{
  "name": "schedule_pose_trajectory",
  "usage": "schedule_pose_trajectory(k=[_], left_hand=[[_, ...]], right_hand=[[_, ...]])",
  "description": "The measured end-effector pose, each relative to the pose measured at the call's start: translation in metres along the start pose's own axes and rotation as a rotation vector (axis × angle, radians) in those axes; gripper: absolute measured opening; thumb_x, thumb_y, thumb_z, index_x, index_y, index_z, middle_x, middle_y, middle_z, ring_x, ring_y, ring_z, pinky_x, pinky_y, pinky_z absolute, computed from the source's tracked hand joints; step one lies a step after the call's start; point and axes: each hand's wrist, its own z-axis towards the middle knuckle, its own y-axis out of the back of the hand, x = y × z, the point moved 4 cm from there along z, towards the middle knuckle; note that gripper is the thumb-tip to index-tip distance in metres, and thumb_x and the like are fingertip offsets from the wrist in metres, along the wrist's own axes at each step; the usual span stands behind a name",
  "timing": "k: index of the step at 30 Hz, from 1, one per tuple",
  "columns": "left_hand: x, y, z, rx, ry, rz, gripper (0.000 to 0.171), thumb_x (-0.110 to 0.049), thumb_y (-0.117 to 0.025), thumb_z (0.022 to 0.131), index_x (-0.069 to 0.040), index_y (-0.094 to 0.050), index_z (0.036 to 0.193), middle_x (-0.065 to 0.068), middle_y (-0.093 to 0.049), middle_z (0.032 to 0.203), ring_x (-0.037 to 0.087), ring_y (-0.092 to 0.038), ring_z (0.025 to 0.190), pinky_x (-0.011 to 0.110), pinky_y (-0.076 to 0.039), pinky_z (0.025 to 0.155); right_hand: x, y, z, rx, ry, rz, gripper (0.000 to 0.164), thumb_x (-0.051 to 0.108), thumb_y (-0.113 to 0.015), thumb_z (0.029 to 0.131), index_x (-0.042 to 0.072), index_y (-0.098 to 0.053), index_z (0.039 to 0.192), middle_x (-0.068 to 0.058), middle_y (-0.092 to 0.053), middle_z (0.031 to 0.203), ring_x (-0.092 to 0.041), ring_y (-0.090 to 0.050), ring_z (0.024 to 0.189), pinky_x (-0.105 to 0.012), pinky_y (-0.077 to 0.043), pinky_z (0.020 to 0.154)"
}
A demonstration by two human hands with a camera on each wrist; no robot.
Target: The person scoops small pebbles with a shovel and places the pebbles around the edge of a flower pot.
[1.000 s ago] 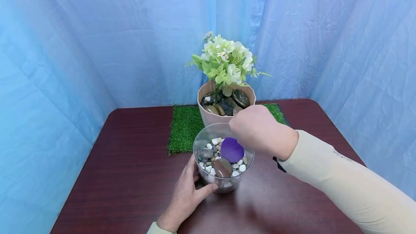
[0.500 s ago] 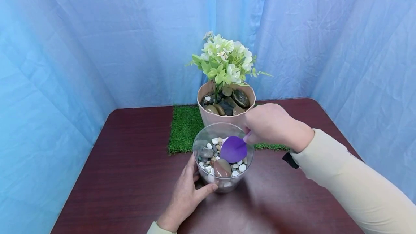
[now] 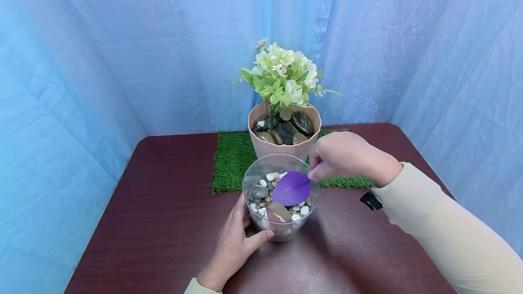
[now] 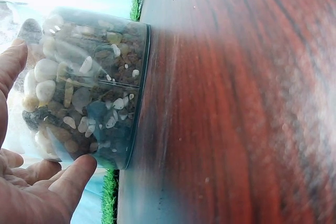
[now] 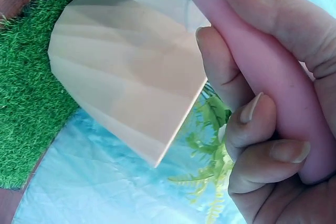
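A clear plastic pot [image 3: 261, 167] stands on the table, partly filled with white, grey and brown pebbles. My left hand [image 3: 234, 242] holds its near left side, thumb in front and fingers round the left; the left wrist view shows the fingertips [image 4: 84, 167] at the wall and small stones layered behind it. In my right hand [image 3: 345, 155] is a small trowel with a purple blade [image 3: 292, 189] and a pink handle [image 5: 273, 72], gripped by curled fingers above the pot's right rim. The blade lies inside the pot over the pebbles, against a large reddish-brown stone [image 3: 278, 213].
Just behind the clear pot is a pale pink faceted planter [image 3: 278, 150] with big dark stones and white artificial flowers [image 3: 282, 71]. It sits on a green artificial grass mat [image 3: 233, 162]. The dark wood table [image 3: 171, 194] is backed by blue curtains [image 3: 196, 58].
My right hand has moved right, bringing the trowel's handle into sight. The blade has tilted, its tip shifting left behind the large stone, which has tipped slightly. The left hand stays in place.
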Motion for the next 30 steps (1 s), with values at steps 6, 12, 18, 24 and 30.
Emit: schedule_pose_trajectory(k=[6, 12, 18, 24, 30], left_hand=[[0.0, -0.001, 0.001, 0.003, 0.005, -0.012, 0.119, -0.043, -0.091, 0.08, -0.018, -0.016, 0.169, 0.019, -0.044, 0.159, 0.027, -0.061, 0.133, 0.033, -0.057, 0.106], [0.001, -0.001, 0.001, 0.007, 0.008, -0.021, 0.119, -0.043, -0.09, 0.08, -0.023, -0.014, 0.169, 0.017, -0.044, 0.159, 0.026, -0.06, 0.134, 0.034, -0.057, 0.107], [0.001, 0.0, 0.001, 0.001, 0.011, -0.01, 0.118, -0.044, -0.09, 0.08, -0.021, -0.015, 0.169, 0.017, -0.042, 0.161, 0.028, -0.06, 0.134, 0.034, -0.057, 0.106], [0.0, 0.0, 0.001, 0.003, 0.006, -0.008, 0.118, -0.043, -0.09, 0.081, -0.017, -0.015, 0.169, 0.019, -0.042, 0.16, 0.029, -0.06, 0.134, 0.034, -0.057, 0.106], [0.0, 0.0, 0.001, 0.004, 0.004, -0.014, 0.118, -0.042, -0.09, 0.081, -0.016, -0.016, 0.169, 0.019, -0.041, 0.161, 0.03, -0.06, 0.134, 0.034, -0.057, 0.107]], right_hand=[[-0.003, -0.002, 0.001, 0.02, 0.005, 0.007, 0.023, 0.031, -0.084, 0.079, 0.033, -0.067, 0.063, 0.017, -0.054, 0.058, -0.008, -0.049, 0.058, -0.027, -0.04, 0.05], [-0.007, -0.001, 0.001, 0.055, -0.012, 0.08, 0.02, 0.032, -0.083, 0.081, 0.032, -0.069, 0.067, 0.015, -0.055, 0.059, -0.008, -0.049, 0.059, -0.027, -0.04, 0.052], [-0.003, -0.005, 0.004, 0.086, 0.028, 0.114, 0.02, 0.032, -0.084, 0.082, 0.031, -0.069, 0.068, 0.017, -0.055, 0.06, -0.007, -0.05, 0.059, -0.026, -0.042, 0.053], [-0.001, -0.01, 0.007, 0.072, 0.026, 0.105, 0.023, 0.032, -0.084, 0.082, 0.031, -0.068, 0.065, 0.016, -0.053, 0.056, -0.007, -0.048, 0.056, -0.025, -0.039, 0.05], [0.0, -0.016, 0.01, 0.047, 0.034, 0.129, 0.021, 0.033, -0.085, 0.082, 0.032, -0.07, 0.067, 0.018, -0.057, 0.059, -0.006, -0.05, 0.058, -0.025, -0.042, 0.051]])
